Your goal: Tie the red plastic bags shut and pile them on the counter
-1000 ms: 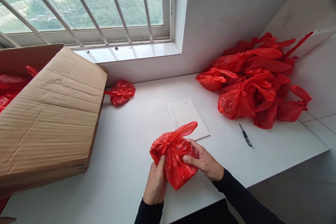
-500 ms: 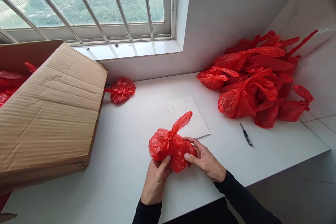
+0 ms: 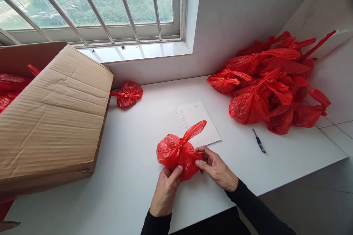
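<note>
A knotted red plastic bag (image 3: 176, 150) is at the front middle of the white table, its loop handle sticking up to the right. My left hand (image 3: 167, 187) grips the bag's near lower edge, thumb on top and the other fingers partly hidden beneath. On the bag's right side, my right hand (image 3: 216, 167) pinches the plastic between thumb and fingers. What the bag contains cannot be made out. Just behind it lies a sheet of white paper (image 3: 205, 125) with small writing along its left side, partly covered by the bag.
A large open cardboard box (image 3: 55, 117) with red bags inside stands at the left. Beside it lies a small tied red bag (image 3: 129, 94). A heap of red bags (image 3: 261, 91) fills the back right corner, with a black pen (image 3: 259, 142) in front. A barred window (image 3: 110, 3) is behind.
My right hand has pinched the bag's right side inward, and the bulge there looks smaller. The loop handle leans slightly further right. My left thumb has shifted slightly right.
</note>
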{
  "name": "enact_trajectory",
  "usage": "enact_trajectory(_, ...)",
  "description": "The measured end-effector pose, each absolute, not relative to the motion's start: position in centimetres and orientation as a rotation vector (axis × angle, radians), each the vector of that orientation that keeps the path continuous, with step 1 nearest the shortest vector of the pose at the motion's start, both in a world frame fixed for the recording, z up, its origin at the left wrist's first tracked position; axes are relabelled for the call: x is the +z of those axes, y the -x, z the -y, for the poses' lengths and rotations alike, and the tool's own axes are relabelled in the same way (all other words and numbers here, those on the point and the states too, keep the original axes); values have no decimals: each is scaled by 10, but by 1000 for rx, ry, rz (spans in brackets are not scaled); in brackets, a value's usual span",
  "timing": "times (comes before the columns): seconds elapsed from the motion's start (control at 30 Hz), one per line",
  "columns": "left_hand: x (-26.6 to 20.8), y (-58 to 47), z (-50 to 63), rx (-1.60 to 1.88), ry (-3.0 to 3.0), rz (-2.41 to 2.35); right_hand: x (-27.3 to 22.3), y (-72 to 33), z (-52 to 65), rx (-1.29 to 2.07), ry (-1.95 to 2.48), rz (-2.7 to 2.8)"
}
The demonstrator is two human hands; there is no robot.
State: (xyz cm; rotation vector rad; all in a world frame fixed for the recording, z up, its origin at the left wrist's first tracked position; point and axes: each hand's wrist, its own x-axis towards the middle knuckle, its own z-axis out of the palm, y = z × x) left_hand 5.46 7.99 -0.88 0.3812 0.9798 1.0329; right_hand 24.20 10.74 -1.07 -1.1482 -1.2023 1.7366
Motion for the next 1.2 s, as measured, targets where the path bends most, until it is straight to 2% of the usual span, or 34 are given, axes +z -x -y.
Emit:
enact_trajectory(0.23, -9, -57, -78, 1074, -369, -967, -4, -241, -107, 1801, 1113, 1260)
enact_trajectory(0.5, -1, -49, -69, 1085, -479, -951, 0, -231, -101, 1985, 1106, 964)
enact_trajectory(0.63, 9, -48, -74, 1158, -377, -879, -6, -227, -101, 1957, 1087, 891)
enact_trajectory(0.9, 42, -7, -211, 1316, -638, -962, -43, -226, -105, 1926, 1067, 716)
enact_trajectory(1.07, 40, 35, -307, 1340, -874, -1372, -63, -219, -110, 1896, 1076, 631)
enact_trajectory(1.2, 14, 39, -317, 1312, -1129, -1891, -68, -209, -112, 1809, 1124, 598)
